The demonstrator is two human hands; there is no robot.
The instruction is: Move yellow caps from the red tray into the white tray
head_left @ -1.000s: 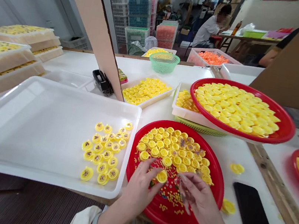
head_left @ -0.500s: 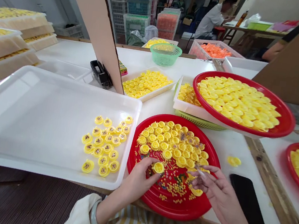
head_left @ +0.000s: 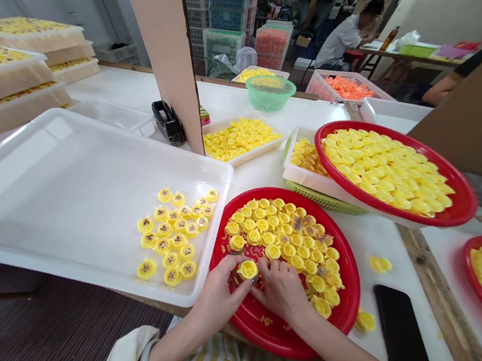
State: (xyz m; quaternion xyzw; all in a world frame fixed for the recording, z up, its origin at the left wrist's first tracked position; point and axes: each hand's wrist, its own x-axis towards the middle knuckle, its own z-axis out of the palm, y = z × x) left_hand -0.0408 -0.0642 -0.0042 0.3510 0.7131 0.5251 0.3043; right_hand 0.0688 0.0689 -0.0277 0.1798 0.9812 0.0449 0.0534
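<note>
Our left hand (head_left: 220,289) pinches a yellow cap (head_left: 248,269) over the red tray (head_left: 288,347) at the table's near edge; our right hand (head_left: 282,289) crowds against it, fingers bunched; we cannot tell its grip.

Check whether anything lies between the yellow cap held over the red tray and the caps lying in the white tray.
Only two edges lie between: the red tray rim and the white tray raised wall, side by side. The left hand pinches the yellow cap, the right hand against it. Nothing else visible.
</note>
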